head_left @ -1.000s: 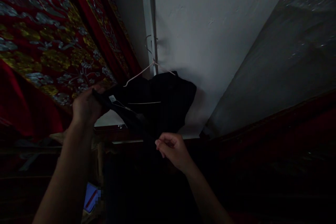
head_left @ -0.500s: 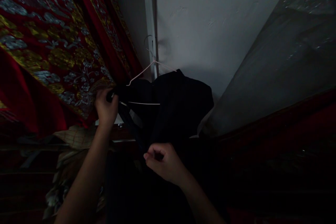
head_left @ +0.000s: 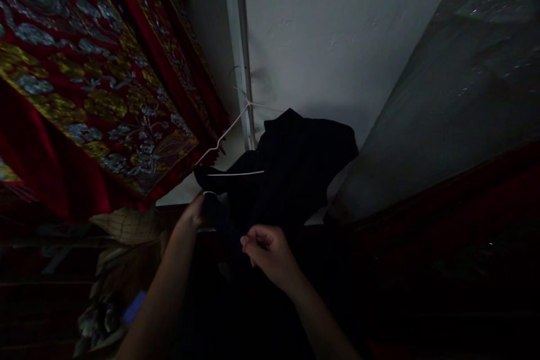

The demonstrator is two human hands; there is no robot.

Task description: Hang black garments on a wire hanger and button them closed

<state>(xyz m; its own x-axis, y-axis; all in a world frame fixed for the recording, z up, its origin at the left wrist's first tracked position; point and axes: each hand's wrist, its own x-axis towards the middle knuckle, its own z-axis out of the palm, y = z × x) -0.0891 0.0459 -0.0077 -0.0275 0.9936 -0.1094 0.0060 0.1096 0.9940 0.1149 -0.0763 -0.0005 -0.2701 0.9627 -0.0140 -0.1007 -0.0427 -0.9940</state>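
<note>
A black garment (head_left: 291, 169) hangs on a thin white wire hanger (head_left: 219, 143) against a white wall. My left hand (head_left: 192, 216) reaches up to the garment's lower left edge, just under the hanger's bar; its fingers are hidden in the dark cloth. Lower down, my right hand (head_left: 270, 253) is closed in a pinch on a fold of the black garment. The lower part of the garment is lost in shadow.
A red cloth with gold and silver embroidery (head_left: 97, 84) hangs at the left. A grey plastic-covered surface (head_left: 455, 95) slopes down at the right. A white vertical strip (head_left: 240, 39) runs up the wall behind the hanger. Pale crumpled fabric (head_left: 126, 225) lies below the red cloth.
My left hand has dropped from the hanger's left end to the garment's lower edge. The hanger's left arm now tilts lower. My right hand stays pinched on the cloth.
</note>
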